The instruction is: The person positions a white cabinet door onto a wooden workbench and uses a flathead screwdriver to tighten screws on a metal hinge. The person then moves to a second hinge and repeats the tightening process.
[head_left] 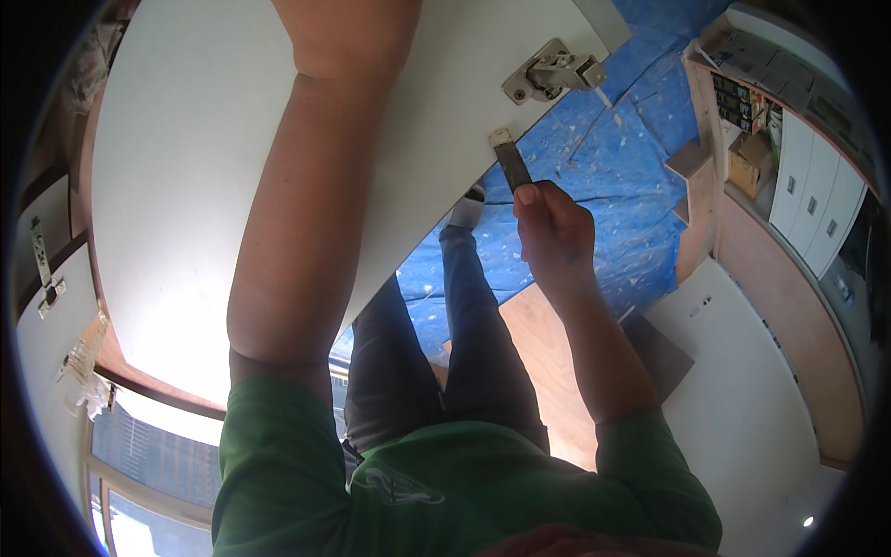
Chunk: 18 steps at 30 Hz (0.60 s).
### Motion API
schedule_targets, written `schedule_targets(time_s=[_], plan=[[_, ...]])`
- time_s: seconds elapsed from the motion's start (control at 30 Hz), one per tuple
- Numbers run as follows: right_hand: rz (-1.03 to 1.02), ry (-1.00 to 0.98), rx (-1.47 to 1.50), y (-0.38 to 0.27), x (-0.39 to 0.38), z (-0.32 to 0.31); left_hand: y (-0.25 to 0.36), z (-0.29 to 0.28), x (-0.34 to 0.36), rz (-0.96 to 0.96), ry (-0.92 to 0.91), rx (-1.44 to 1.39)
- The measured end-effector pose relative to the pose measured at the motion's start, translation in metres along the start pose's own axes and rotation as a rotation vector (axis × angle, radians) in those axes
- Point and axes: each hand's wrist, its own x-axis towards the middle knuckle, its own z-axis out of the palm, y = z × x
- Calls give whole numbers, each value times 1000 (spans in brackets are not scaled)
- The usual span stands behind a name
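A large white door panel (176, 186) stretches out in front of me. My left arm reaches across it, and only the back part of my left hand (348, 32) shows at the top; its fingers lie beyond the picture. My right hand (554, 227) is closed around a flat dark bar-shaped tool (511, 164), with the thumb along it. The tool's pale, worn end meets the panel's edge, or lies just over it; I cannot tell if it touches. Farther up that edge sits a metal cabinet hinge (554, 74), its arm sticking out past the panel.
Blue sheeting (613, 167) with pale specks covers the floor, and my shoe (467, 210) stands on it. To the right are a wooden-edged shelf unit with a cardboard box (748, 165) and white drawers (812, 190). Another hinge (51, 295) shows at far left, above a window (148, 464).
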Motion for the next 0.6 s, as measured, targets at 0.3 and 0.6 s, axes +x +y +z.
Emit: schedule_targets(time_s=[0.3,0.6], plan=[[29,18,-39,-4,-4,2,9,9,-5,-15,84,55],[50,15,-28,-2,-6,-6,7,13,-6,-23,104,23]])
